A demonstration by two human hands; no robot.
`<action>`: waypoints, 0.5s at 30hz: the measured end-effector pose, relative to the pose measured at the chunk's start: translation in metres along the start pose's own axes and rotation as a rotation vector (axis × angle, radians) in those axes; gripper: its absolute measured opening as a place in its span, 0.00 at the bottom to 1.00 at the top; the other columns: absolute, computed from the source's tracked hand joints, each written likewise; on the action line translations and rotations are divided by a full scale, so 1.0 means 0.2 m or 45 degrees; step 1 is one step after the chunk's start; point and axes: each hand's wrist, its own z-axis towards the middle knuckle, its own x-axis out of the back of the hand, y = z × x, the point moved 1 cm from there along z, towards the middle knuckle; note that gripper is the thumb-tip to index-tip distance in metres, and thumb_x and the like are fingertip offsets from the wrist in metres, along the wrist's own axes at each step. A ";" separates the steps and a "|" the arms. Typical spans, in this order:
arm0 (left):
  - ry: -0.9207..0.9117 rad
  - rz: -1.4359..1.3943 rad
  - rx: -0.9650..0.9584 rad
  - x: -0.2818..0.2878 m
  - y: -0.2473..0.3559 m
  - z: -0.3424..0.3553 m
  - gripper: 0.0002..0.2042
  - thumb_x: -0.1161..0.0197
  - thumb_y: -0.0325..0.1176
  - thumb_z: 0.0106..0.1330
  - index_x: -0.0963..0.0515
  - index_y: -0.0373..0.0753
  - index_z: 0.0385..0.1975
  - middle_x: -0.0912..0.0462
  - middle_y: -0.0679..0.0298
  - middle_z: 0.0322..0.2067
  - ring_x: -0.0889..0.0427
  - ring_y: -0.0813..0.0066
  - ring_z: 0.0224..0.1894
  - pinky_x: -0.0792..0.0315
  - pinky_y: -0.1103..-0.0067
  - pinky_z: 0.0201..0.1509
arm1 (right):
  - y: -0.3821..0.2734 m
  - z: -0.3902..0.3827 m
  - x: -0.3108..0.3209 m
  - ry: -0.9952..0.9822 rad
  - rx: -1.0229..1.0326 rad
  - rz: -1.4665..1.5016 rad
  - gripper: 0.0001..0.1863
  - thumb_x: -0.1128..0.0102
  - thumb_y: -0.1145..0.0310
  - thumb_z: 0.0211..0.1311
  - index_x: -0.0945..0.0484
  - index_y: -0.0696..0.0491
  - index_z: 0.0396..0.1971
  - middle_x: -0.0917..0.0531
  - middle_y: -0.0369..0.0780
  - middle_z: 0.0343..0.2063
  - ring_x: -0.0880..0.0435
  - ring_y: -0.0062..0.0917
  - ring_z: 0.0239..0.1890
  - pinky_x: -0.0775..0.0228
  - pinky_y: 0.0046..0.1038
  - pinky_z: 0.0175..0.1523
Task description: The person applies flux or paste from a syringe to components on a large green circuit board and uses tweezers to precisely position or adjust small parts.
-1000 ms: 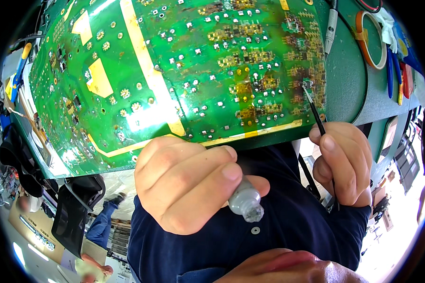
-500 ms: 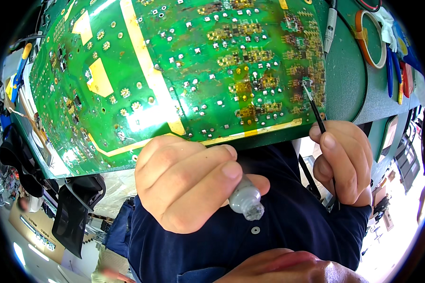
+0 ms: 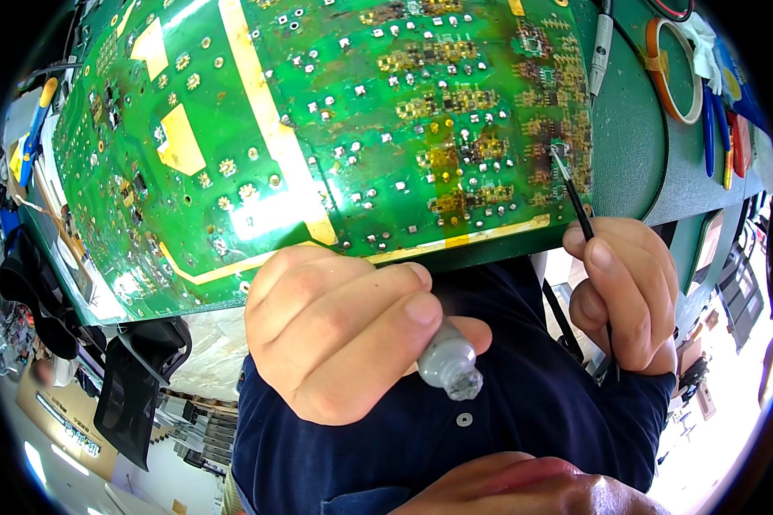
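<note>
A large green circuit board [image 3: 318, 129] with yellow tape strips lies on a dark green mat and fills the upper part of the view. My left hand [image 3: 335, 330] is closed around a small clear grey bottle [image 3: 447, 365], held just below the board's near edge. My right hand [image 3: 627, 292] grips a thin black brush [image 3: 575, 202]. Its bristle tip touches a cluster of small components near the board's right edge.
A roll of tape [image 3: 674, 69], blue-handled and red-handled tools [image 3: 721, 129] and a pen-shaped tool [image 3: 601, 43] lie on the mat [image 3: 636, 163] to the right. A black chair [image 3: 137, 386] stands at lower left. My dark blue shirt [image 3: 489, 429] fills the bottom.
The brush tip has shifted slightly on the components at the board's right edge. My left hand and the bottle stay where they were.
</note>
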 end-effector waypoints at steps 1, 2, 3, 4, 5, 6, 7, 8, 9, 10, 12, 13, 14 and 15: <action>0.001 0.000 -0.001 0.00 0.00 0.00 0.29 0.26 0.46 0.52 0.33 0.35 0.45 0.18 0.60 0.24 0.24 0.74 0.18 0.39 0.82 0.20 | 0.00 0.00 0.00 0.002 0.003 0.001 0.12 0.40 0.81 0.51 0.25 0.66 0.37 0.22 0.43 0.21 0.21 0.29 0.19 0.26 0.25 0.19; 0.000 -0.003 -0.004 0.00 0.00 0.00 0.29 0.26 0.46 0.52 0.33 0.35 0.45 0.18 0.60 0.24 0.24 0.74 0.18 0.39 0.82 0.20 | 0.00 0.00 0.00 0.005 0.004 -0.001 0.12 0.40 0.81 0.51 0.25 0.66 0.37 0.22 0.44 0.21 0.21 0.29 0.19 0.26 0.25 0.19; -0.001 -0.006 -0.007 0.00 0.00 0.00 0.29 0.26 0.46 0.52 0.33 0.35 0.45 0.18 0.60 0.24 0.24 0.74 0.18 0.39 0.82 0.20 | 0.00 0.00 0.00 0.011 0.004 -0.002 0.11 0.40 0.81 0.51 0.25 0.66 0.37 0.22 0.44 0.21 0.21 0.29 0.19 0.26 0.25 0.19; -0.011 -0.010 0.000 0.00 0.00 0.00 0.29 0.26 0.46 0.52 0.33 0.35 0.45 0.18 0.60 0.25 0.24 0.74 0.19 0.38 0.82 0.20 | 0.00 0.00 -0.01 0.036 0.002 0.000 0.11 0.40 0.80 0.52 0.25 0.66 0.37 0.22 0.44 0.21 0.21 0.29 0.19 0.27 0.25 0.19; -0.021 -0.013 0.006 0.01 0.00 0.00 0.29 0.25 0.45 0.51 0.33 0.35 0.45 0.18 0.60 0.25 0.24 0.74 0.19 0.38 0.81 0.20 | 0.00 0.00 -0.01 0.061 0.001 0.003 0.11 0.41 0.80 0.52 0.25 0.66 0.37 0.21 0.44 0.21 0.21 0.30 0.19 0.27 0.24 0.19; -0.031 -0.017 0.013 0.01 0.00 0.00 0.29 0.25 0.45 0.51 0.33 0.36 0.46 0.18 0.60 0.25 0.24 0.73 0.19 0.38 0.81 0.21 | 0.00 0.00 -0.02 0.107 -0.002 0.009 0.11 0.41 0.79 0.53 0.25 0.66 0.36 0.21 0.45 0.21 0.21 0.30 0.18 0.27 0.24 0.19; -0.055 -0.022 0.028 0.01 0.00 0.00 0.30 0.25 0.45 0.51 0.33 0.36 0.46 0.18 0.60 0.26 0.24 0.73 0.20 0.37 0.81 0.21 | 0.00 -0.01 -0.02 0.140 -0.017 0.017 0.10 0.41 0.78 0.53 0.25 0.66 0.36 0.21 0.45 0.20 0.21 0.30 0.18 0.27 0.24 0.19; -0.079 -0.029 0.042 0.02 0.00 0.00 0.30 0.25 0.45 0.51 0.33 0.36 0.46 0.18 0.60 0.26 0.23 0.73 0.20 0.37 0.81 0.22 | 0.00 -0.02 -0.02 0.173 -0.031 0.025 0.10 0.42 0.78 0.54 0.25 0.66 0.36 0.21 0.45 0.20 0.21 0.30 0.18 0.28 0.24 0.18; -0.103 -0.036 0.057 0.03 0.00 0.01 0.30 0.25 0.45 0.50 0.33 0.36 0.46 0.18 0.60 0.27 0.23 0.73 0.20 0.37 0.81 0.22 | 0.01 -0.04 0.00 0.195 -0.058 0.034 0.10 0.42 0.77 0.54 0.25 0.66 0.35 0.21 0.45 0.20 0.21 0.30 0.17 0.28 0.24 0.18; -0.107 -0.034 0.056 0.03 0.01 0.00 0.30 0.25 0.44 0.50 0.33 0.36 0.47 0.18 0.59 0.27 0.23 0.72 0.21 0.37 0.80 0.22 | 0.02 -0.04 0.00 0.202 -0.063 0.029 0.10 0.42 0.77 0.53 0.25 0.66 0.35 0.21 0.45 0.19 0.22 0.30 0.17 0.28 0.24 0.17; -0.115 -0.032 0.056 0.03 0.01 0.01 0.31 0.25 0.44 0.50 0.33 0.36 0.47 0.18 0.59 0.28 0.23 0.72 0.21 0.37 0.80 0.22 | 0.02 -0.04 0.01 0.206 -0.054 0.005 0.10 0.41 0.76 0.52 0.25 0.67 0.34 0.22 0.45 0.18 0.22 0.30 0.16 0.29 0.24 0.17; -0.128 -0.028 0.058 0.03 0.01 0.01 0.31 0.25 0.44 0.50 0.34 0.36 0.47 0.18 0.59 0.28 0.23 0.72 0.21 0.37 0.80 0.22 | 0.03 -0.03 0.01 0.201 -0.036 -0.012 0.11 0.41 0.77 0.51 0.25 0.67 0.33 0.22 0.45 0.18 0.23 0.30 0.15 0.29 0.24 0.16; -0.140 -0.023 0.061 0.04 0.01 0.01 0.31 0.25 0.44 0.50 0.34 0.36 0.47 0.18 0.59 0.28 0.23 0.72 0.21 0.37 0.80 0.22 | 0.03 -0.03 0.00 0.196 -0.017 -0.027 0.11 0.41 0.77 0.50 0.25 0.67 0.33 0.22 0.45 0.18 0.23 0.30 0.15 0.29 0.24 0.16; -0.152 -0.018 0.063 0.04 0.01 0.01 0.31 0.25 0.44 0.50 0.34 0.36 0.48 0.18 0.59 0.28 0.23 0.72 0.21 0.37 0.80 0.22 | 0.03 -0.01 0.00 0.192 0.004 -0.039 0.11 0.41 0.77 0.49 0.25 0.67 0.33 0.22 0.44 0.18 0.23 0.30 0.15 0.30 0.24 0.16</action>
